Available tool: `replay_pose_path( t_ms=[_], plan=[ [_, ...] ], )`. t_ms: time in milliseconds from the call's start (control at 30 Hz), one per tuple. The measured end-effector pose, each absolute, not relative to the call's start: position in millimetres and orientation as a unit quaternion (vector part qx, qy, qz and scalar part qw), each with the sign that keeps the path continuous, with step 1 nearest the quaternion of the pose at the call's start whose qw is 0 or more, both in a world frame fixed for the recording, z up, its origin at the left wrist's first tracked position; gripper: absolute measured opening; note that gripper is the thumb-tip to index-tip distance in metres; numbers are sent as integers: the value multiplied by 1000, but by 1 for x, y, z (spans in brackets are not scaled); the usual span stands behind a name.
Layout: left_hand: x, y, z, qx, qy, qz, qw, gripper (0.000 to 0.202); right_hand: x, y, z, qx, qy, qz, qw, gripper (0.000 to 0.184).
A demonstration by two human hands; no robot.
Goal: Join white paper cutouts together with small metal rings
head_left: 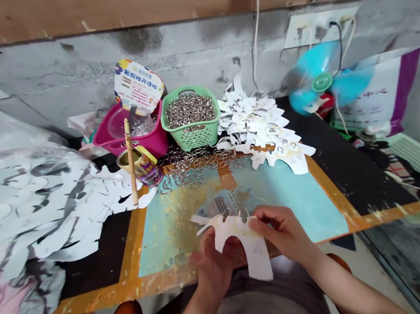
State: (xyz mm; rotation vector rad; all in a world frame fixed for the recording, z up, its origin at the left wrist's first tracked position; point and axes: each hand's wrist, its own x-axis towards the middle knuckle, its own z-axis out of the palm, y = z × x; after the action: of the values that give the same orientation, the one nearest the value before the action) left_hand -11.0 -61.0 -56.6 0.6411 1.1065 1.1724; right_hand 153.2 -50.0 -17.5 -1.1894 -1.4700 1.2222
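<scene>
Head view looks down on a big surface [352, 180] with a blue mat [304, 210] on it, a heap of white paper shapes [20, 212] to the left, and a green basket [194, 139] of metal rings behind. Over the mat, the left hand [213, 264] holds a white paper shape [257, 257] tight, and the right hand [282, 231] pinches its top edge near two small rings [234, 215]. It looks light and bendy, so edges seem best to hold.

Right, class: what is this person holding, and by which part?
The left hand grips the left side of a white paper cut-out; the right hand pinches its top edge beside two metal rings.
</scene>
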Motion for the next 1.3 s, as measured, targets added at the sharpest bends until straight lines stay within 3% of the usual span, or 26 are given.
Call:
replay_pose_path(
  t_ms=[267,467,633,733,867,1300],
  plan=[
    [-2,-56,-32,217,453,505,702,36,150,-58,-11,-451,-644,434,439,29],
    [3,-58,-26,185,413,535,714,32,141,-63,-22,-421,-484,574,509,31],
    [0,-57,-34,255,444,527,678,32,153,-56,-26,-379,-452,651,478,42],
    [-4,-54,-39,334,479,509,632,31,162,-48,-19,-396,-519,596,467,46],
    [-7,-51,-35,381,475,485,628,33,161,-44,-9,-456,-564,529,440,28],
    [2,-58,-35,316,463,513,650,39,148,-67,-7,-465,-642,359,493,15]
  ],
)
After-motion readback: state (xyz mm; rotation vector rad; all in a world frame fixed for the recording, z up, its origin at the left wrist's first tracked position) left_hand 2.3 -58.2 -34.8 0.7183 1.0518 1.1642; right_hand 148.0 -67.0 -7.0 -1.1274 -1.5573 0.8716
